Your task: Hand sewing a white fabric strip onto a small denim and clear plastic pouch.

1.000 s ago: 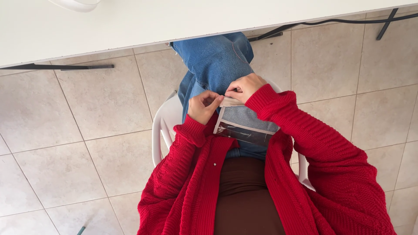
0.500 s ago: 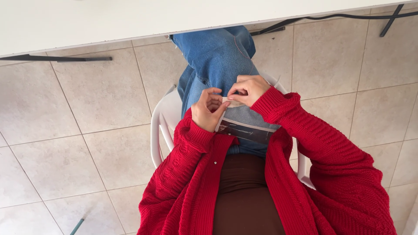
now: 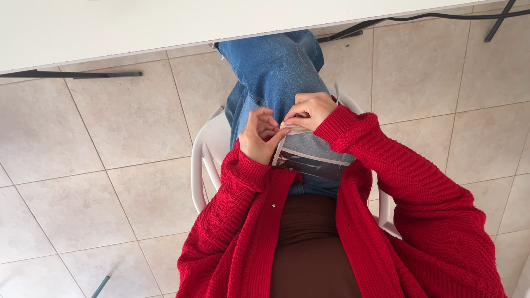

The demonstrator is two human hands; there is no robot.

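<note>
In the head view a small flat clear packet [image 3: 314, 154] with a dark strip along its lower end rests on my lap, over blue jeans [image 3: 276, 72]. My left hand [image 3: 259, 135] pinches the packet's upper left edge, fingers curled. My right hand [image 3: 309, 110] pinches the top edge right beside it, thumb and fingers pressed together. Both hands touch at the packet's top. Red knitted sleeves cover both arms to the wrists. What is inside the packet I cannot make out.
I sit on a white plastic chair [image 3: 207, 154] over beige floor tiles. A white tabletop edge [image 3: 165, 27] spans the top of the view, with dark table legs and a black cable [image 3: 441, 15] beneath it. A thin greenish stick [image 3: 100, 287] lies on the floor at lower left.
Both hands stay on the packet's top edge; the left hand's fingers have shifted slightly and the hands sit a little closer together. The view has drifted slightly.
</note>
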